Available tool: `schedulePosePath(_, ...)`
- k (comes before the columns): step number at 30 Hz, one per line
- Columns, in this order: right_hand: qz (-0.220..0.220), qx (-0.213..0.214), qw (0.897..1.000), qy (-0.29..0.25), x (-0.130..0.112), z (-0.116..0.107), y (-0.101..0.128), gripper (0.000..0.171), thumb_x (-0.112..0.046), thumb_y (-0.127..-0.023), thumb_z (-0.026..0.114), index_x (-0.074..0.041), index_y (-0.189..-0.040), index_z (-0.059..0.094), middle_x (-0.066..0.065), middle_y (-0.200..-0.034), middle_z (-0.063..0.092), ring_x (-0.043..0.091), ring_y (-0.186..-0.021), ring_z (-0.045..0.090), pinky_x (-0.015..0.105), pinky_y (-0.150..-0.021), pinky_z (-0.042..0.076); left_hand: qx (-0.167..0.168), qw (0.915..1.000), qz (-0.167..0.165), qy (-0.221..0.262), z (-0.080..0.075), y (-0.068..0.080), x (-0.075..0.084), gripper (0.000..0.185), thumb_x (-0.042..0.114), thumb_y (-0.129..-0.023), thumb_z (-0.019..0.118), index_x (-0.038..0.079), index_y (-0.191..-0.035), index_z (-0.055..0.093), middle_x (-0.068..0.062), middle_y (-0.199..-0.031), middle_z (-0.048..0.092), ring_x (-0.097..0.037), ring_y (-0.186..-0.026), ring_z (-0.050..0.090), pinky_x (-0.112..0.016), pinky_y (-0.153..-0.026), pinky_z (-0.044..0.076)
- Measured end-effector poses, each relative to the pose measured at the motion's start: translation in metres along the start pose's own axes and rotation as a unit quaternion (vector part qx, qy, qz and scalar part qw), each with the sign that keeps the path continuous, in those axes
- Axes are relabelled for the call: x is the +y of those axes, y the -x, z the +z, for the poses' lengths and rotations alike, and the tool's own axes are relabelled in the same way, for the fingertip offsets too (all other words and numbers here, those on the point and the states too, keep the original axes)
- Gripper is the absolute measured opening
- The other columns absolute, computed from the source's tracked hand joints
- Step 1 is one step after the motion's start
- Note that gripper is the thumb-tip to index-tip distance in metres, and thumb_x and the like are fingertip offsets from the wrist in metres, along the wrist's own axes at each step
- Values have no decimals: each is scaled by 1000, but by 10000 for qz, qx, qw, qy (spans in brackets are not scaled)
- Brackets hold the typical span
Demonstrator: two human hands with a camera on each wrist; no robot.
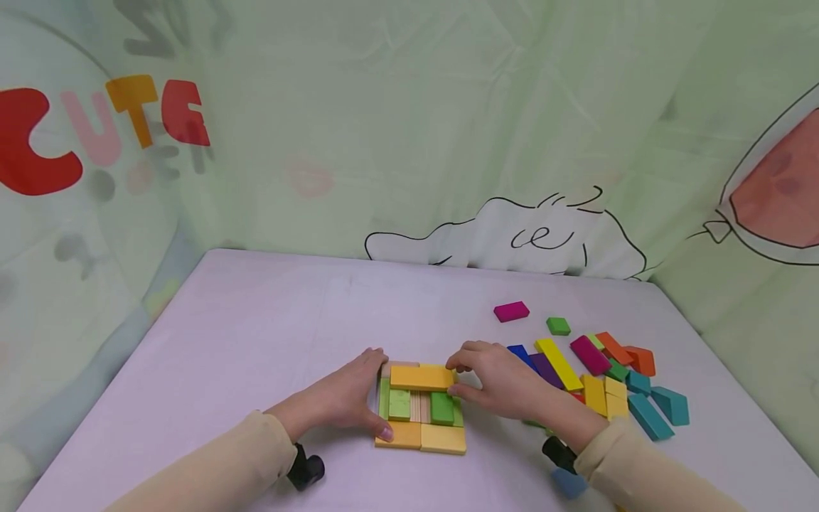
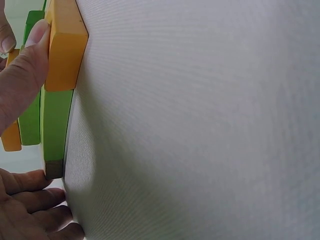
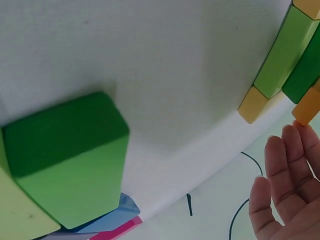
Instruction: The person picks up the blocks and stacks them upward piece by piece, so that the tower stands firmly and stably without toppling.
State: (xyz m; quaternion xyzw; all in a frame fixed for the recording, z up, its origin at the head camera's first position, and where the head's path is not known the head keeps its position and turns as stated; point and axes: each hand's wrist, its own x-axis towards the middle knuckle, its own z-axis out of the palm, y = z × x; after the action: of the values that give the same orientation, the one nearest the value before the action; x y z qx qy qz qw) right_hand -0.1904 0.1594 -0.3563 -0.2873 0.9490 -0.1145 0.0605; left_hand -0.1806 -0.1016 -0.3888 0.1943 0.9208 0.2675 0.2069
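A lilac-covered table [image 1: 243, 341] is stretching out beneath a pale green cartoon-printed backdrop [image 1: 409, 128] as a person in cream sleeves is working at a flat square of coloured blocks [image 1: 420, 411] near the table's front edge. The square, with yellow and orange pieces along its near side and green ones in its middle, is lying between the two hands. The left hand [image 1: 348, 397] is bracing its left side, the fingers lying fairly straight against the edge and the thumb pressing the near orange corner block [image 1: 399, 435]; it is steadying rather than gripping. The right hand [image 1: 495, 380] is pinching the right end of a long orange block [image 1: 422, 377], which is sitting across the far side of the square on top of the lower pieces. Seen from the left wrist, the thumb is resting on the corner block's face, with the green pieces stacked just behind. To the right, a loose heap of blocks [image 1: 598, 377] is lying near the right hand, among them a yellow bar [image 1: 559, 363] and teal pieces, with a magenta block [image 1: 511, 311] and a small green block [image 1: 558, 326] lying apart beyond it. The long orange block looks rigid, light and smooth, probably painted wood, so it is likely to slide readily over its neighbours; holding it by its short ends or long edges appears the surest grip.
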Motion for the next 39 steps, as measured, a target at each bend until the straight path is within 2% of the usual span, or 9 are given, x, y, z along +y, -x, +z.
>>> schedulePosePath(3,3,70,10000,-40,2,-5,4,30,-28,-91,78,-12,-116,73,-2,-103,70,17,-95,66,33,-83,61,-3,10000,1,11,0,0,1,118,44,-69,95,-3,-157,31,-21,-167,26,-36,-157,24,-52,-127,26)
schedulePosePath(6,47,349,9994,-61,13,-16,11,33,-27,-93,75,-9,-120,71,2,-104,70,18,-94,66,34,-81,61,14,10000,4,-14,0,0,3,118,44,-69,94,-2,-157,32,-21,-167,26,-36,-157,24,-52,-127,27)
schedulePosePath(10,688,634,9956,-4,43,-33,23,37,-24,-94,74,-3,-124,68,9,-106,71,25,-97,67,40,-81,63,51,10000,14,-34,0,0,4,116,44,-69,95,-2,-156,32,-21,-167,27,-35,-156,27,-51,-127,28)
schedulePosePath(14,1594,343,9859,377,77,-39,39,40,-24,-93,75,2,-122,67,14,-103,70,30,-95,67,44,-78,63,61,10000,-5,-18,0,1,4,116,42,-69,95,-2,-156,32,-21,-167,27,-36,-156,27,-51,-127,29)
schedulePosePath(18,2073,-160,9747,818,103,-35,55,42,-25,-90,78,6,-116,68,16,-98,70,28,-86,65,42,-73,62,40,10000,-27,0,1,2,3,116,41,-69,95,-3,-156,32,-21,-167,27,-36,-157,25,-51,-127,27)
schedulePosePath(26,2046,-347,9723,1075,117,-26,73,37,-29,-85,81,2,-101,72,9,-86,64,20,-77,54,35,-65,55,21,10000,-34,11,1,0,1,116,43,-69,95,-3,-156,33,-21,-167,27,-35,-158,23,-52,-128,25)
schedulePosePath(31,2140,-412,9697,1108,117,-26,72,32,-29,-85,81,0,-94,71,5,-78,56,19,-74,51,32,-62,49,32,10000,-3,18,2,-1,0,117,43,-68,95,-3,-155,33,-22,-167,28,-36,-158,22,-51,-128,24)
schedulePosePath(37,2315,-281,9649,1206,120,-23,69,30,-22,-85,79,3,-98,70,9,-82,60,22,-75,53,35,-63,52,8,10000,-18,33,2,-1,0,116,43,-68,95,-3,-155,33,-22,-167,28,-36,-158,23,-52,-128,24)
schedulePosePath(39,2384,-251,9623,1286,121,-21,69,26,-21,-84,79,1,-92,69,9,-79,58,23,-74,52,35,-63,51,0,10000,-17,43,2,-1,0,116,43,-68,95,-3,-155,33,-22,-167,28,-36,-157,23,-52,-128,25)
